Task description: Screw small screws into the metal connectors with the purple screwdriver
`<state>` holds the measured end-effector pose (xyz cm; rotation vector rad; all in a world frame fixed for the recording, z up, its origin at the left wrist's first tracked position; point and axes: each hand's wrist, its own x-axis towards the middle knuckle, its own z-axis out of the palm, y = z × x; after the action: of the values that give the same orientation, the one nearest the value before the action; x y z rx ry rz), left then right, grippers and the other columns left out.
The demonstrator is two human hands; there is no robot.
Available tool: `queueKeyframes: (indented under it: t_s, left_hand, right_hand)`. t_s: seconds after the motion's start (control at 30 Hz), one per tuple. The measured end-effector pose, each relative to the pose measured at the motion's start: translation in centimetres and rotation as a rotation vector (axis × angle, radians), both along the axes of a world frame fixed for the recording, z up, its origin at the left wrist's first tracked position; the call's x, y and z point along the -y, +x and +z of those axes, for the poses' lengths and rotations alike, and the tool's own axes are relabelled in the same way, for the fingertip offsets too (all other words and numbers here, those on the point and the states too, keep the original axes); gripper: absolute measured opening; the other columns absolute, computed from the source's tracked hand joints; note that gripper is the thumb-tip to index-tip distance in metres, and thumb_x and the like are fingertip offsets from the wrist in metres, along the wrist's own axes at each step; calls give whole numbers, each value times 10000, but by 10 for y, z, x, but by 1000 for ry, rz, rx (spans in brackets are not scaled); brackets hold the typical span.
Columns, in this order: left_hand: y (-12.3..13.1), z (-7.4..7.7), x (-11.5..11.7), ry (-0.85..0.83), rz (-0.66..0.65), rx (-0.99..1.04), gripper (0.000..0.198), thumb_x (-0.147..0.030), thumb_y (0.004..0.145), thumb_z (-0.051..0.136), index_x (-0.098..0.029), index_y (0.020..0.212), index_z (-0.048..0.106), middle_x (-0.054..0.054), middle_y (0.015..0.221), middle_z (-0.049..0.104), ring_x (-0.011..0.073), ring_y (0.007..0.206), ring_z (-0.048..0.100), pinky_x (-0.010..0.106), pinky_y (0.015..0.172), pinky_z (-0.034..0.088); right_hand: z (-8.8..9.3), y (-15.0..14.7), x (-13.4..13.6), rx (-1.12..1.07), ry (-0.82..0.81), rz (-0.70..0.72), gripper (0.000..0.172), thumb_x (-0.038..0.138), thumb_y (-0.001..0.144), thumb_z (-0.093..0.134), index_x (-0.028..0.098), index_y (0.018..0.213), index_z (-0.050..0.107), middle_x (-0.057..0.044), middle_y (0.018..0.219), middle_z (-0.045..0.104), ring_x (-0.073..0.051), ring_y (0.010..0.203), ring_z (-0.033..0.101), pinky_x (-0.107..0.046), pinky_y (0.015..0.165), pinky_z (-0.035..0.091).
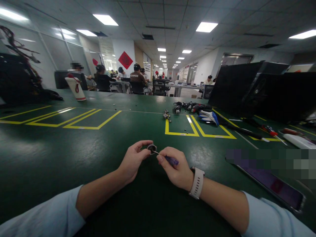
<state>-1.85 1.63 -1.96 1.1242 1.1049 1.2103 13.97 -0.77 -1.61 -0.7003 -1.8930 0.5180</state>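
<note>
Between thumb and fingers, my left hand (133,159) grips a small round metal part (151,149), its hollow open side turned toward my right hand. My right hand (176,168) is closed around the purple handle of a small screwdriver (172,160). The thin shaft points left, and its tip reaches the rim or inside of the round part; which of the two I cannot tell. Both hands are just above the green table (106,154), near its middle. A pale watch strap (197,183) circles my right wrist.
Small metal parts (167,116) lie beyond my hands, near black motor-like pieces (189,107) and a white-and-blue glove (208,117). At right are a phone (274,184) and a red-handled screwdriver (273,132). A paper cup (75,88) stands far left. Yellow tape marks the table; people sit beyond.
</note>
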Motion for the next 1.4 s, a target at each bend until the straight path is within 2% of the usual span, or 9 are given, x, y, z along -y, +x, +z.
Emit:
queueKeyframes:
  t_s: [0.17,0.57,0.77,1.1,1.27,1.4]
  left_hand:
    - [3,4,3,34,26,-89,324,-119,639,588,-133,959,641,72,948,682,200,880,622,346,832,470]
    - [5,9,8,61,5,-218,353,-122,664,526,-148,982,676,58,967,695,191,876,623,306,795,473]
    - [3,6,6,75,-9,-241,362,-116,669,509,-151,990,674,56,968,696,187,866,623,303,783,467]
    - [6,9,10,87,-17,-285,371,-134,676,499,-144,1004,672,69,1013,684,210,913,610,337,835,456]
    - [6,9,10,81,-18,-268,367,-142,680,508,-144,1009,669,69,974,696,202,890,621,329,827,468]
    - [6,9,10,87,-9,-241,353,-156,670,526,-153,987,680,69,949,703,203,868,629,323,798,484]
  right_hand:
    - [0,-1,2,119,148,3,121,168,824,469,169,720,531,-15,652,541,-131,627,483,-286,624,388]
    - [-3,1,3,187,269,-18,110,170,817,464,151,735,535,-38,671,556,-135,629,478,-286,610,383]
    - [-3,1,4,302,328,-3,123,178,811,456,144,723,536,-45,656,546,-142,631,472,-290,606,374]
    - [-2,3,4,338,417,-7,135,179,801,443,145,697,523,-43,625,534,-140,605,455,-290,592,367]
    - [-1,3,4,373,496,14,135,174,786,450,135,687,534,-44,610,532,-137,579,437,-292,567,356]
    - [-2,3,3,386,476,16,131,177,792,443,141,703,532,-43,618,532,-141,590,446,-294,579,363]
